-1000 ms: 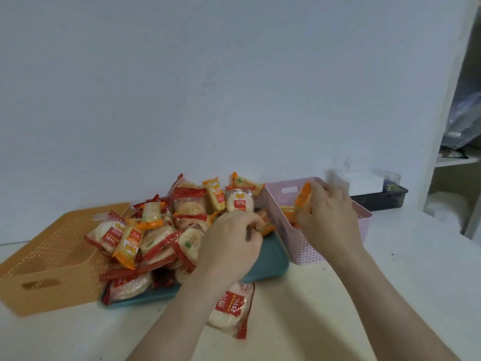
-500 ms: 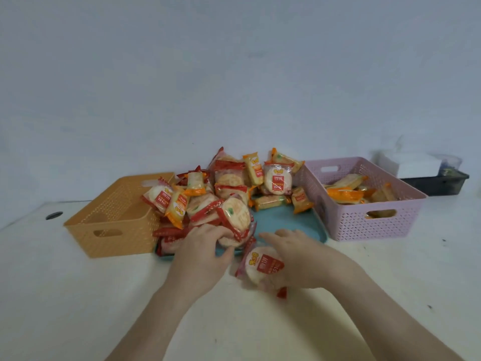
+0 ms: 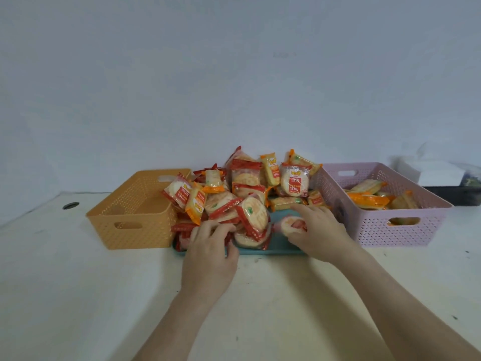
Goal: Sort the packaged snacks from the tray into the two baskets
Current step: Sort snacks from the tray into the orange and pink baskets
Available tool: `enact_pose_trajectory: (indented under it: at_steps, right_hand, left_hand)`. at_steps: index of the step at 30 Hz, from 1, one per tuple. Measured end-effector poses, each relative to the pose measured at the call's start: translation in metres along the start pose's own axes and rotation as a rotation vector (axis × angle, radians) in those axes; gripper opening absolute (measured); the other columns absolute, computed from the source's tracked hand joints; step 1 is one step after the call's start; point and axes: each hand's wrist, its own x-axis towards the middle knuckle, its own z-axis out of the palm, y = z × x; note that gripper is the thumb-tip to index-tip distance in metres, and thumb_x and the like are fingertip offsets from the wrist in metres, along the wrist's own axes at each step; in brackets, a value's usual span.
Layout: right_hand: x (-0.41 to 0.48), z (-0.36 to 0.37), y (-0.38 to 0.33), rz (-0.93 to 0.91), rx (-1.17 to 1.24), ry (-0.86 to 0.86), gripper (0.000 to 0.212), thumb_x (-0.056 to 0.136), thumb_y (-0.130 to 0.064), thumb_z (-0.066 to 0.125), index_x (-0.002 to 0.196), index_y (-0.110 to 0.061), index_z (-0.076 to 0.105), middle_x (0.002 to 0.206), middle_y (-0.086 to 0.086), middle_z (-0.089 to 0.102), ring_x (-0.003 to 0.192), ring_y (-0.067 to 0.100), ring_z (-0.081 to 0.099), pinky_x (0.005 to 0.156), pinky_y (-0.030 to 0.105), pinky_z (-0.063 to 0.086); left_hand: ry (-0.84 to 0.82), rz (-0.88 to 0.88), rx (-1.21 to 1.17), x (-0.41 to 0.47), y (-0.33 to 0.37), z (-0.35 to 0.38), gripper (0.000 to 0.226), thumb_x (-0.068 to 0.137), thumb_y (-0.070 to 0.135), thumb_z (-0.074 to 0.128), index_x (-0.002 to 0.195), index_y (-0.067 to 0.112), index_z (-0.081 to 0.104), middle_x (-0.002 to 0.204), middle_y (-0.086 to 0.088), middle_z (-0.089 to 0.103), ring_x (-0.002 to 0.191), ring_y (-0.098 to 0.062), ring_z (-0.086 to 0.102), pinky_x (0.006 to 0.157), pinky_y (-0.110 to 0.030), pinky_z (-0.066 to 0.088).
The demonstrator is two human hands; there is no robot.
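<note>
Packaged snacks (image 3: 242,194) are sitting heaped on the teal tray (image 3: 281,244) at frame centre, between orange basket (image 3: 135,217) (left) and pink basket (image 3: 390,227) (right, some orange-trim packs in it); am judging them light, slick crinkly film w/ brittle crackers inside, so taking by flat faces or a sealed end, no squeezing. R hand (image 3: 318,230) is wrapping round one round pack (image 3: 291,223) above tray's front; L hand (image 3: 208,254) is curling fingers onto red-edged packs at pile front, pinch hidden, cannot tell. Pale table (image 3: 78,295) is lying flat, smooth; blank wall is closing off behind.
</note>
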Motion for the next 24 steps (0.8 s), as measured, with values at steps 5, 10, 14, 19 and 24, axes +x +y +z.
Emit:
enact_pose_trajectory:
  at_steps: [5, 10, 14, 19, 24]
  right_hand:
    - [0.003, 0.022, -0.030, -0.148, -0.042, 0.222, 0.054, 0.090, -0.032, 0.051, 0.143, -0.032, 0.038, 0.151, -0.008, 0.034, 0.144, 0.016, 0.017, 0.110, 0.049, 0.028]
    - [0.001, 0.045, -0.077, -0.421, -0.162, 0.222, 0.060, 0.086, -0.027, 0.051, 0.142, -0.041, 0.034, 0.159, -0.008, 0.020, 0.148, 0.019, 0.005, 0.107, 0.057, 0.022]
    - [0.011, 0.067, -0.093, -0.403, -0.270, 0.123, 0.067, 0.065, -0.028, 0.064, 0.130, -0.042, 0.052, 0.151, 0.000, 0.041, 0.144, 0.027, 0.026, 0.098, 0.067, 0.030]
    - [0.020, 0.066, -0.087, -0.166, -0.328, 0.185, 0.049, 0.067, -0.025, 0.062, 0.115, -0.034, 0.063, 0.131, -0.006, 0.059, 0.140, 0.025, 0.035, 0.100, 0.065, 0.023]
    - [0.032, 0.042, -0.073, 0.019, -0.328, 0.275, 0.036, 0.080, -0.019, 0.048, 0.111, -0.028, 0.064, 0.143, -0.005, 0.045, 0.148, 0.026, 0.010, 0.107, 0.061, 0.013]
  left_hand:
    - [0.258, -0.054, 0.172, 0.033, -0.015, -0.026, 0.047, 0.084, 0.033, 0.065, 0.127, 0.018, 0.053, 0.132, -0.014, 0.048, 0.120, -0.033, 0.042, 0.096, -0.045, 0.043]
    - [0.050, -0.237, 0.400, 0.072, -0.040, -0.040, 0.075, 0.085, 0.056, 0.057, 0.144, 0.020, 0.028, 0.149, -0.019, 0.033, 0.136, -0.037, 0.032, 0.107, -0.048, 0.031]
    - [0.040, -0.110, 0.473, 0.078, -0.042, -0.033, 0.059, 0.083, 0.046, 0.065, 0.133, 0.025, 0.044, 0.125, -0.008, 0.052, 0.115, -0.027, 0.049, 0.097, -0.037, 0.038]
    - [-0.044, -0.041, 0.233, 0.090, -0.039, -0.036, 0.050, 0.083, 0.026, 0.066, 0.130, 0.024, 0.051, 0.116, -0.005, 0.047, 0.103, -0.024, 0.050, 0.083, -0.031, 0.042]
    - [-0.088, -0.173, -0.091, 0.107, -0.028, -0.047, 0.020, 0.082, 0.026, 0.068, 0.102, 0.025, 0.072, 0.098, 0.008, 0.067, 0.078, -0.008, 0.061, 0.070, -0.028, 0.051]
